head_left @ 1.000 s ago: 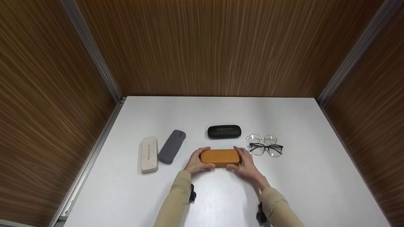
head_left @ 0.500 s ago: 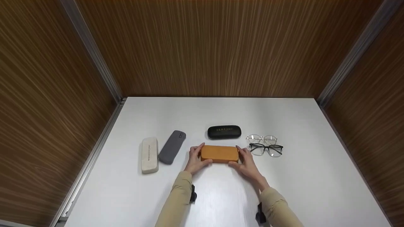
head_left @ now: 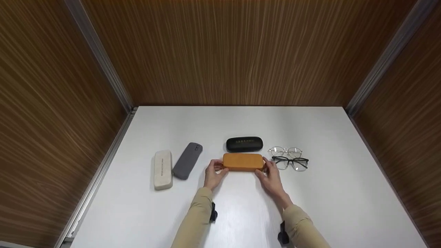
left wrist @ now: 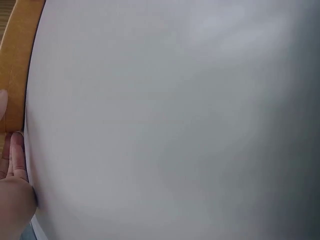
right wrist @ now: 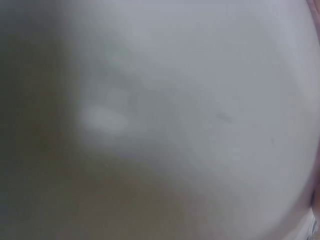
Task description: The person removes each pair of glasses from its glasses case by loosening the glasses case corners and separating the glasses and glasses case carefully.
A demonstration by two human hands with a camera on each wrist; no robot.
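Note:
An orange glasses case (head_left: 243,162) lies closed on the white table, its long side facing me. At its left end my left hand (head_left: 214,175) grips it, thumb at the front corner and fingers round the end. My right hand (head_left: 271,179) holds the opposite end the same way. In the left wrist view the orange case (left wrist: 14,65) runs along the left edge, with part of my left hand (left wrist: 15,200) below it. Only a sliver of hand shows in the right wrist view. Just behind the orange case lies a black glasses case (head_left: 244,144).
To the left are a grey glasses case (head_left: 188,161) and a cream glasses case (head_left: 163,169). On the right, thin-framed glasses (head_left: 285,151) lie behind black-framed glasses (head_left: 290,163), close to my right hand. Wood-grain panels (head_left: 237,51) enclose the white table (head_left: 344,193).
Both hands have moved the orange case away from me and slightly right, closer to the black case. The other cases and both pairs of glasses have stayed put.

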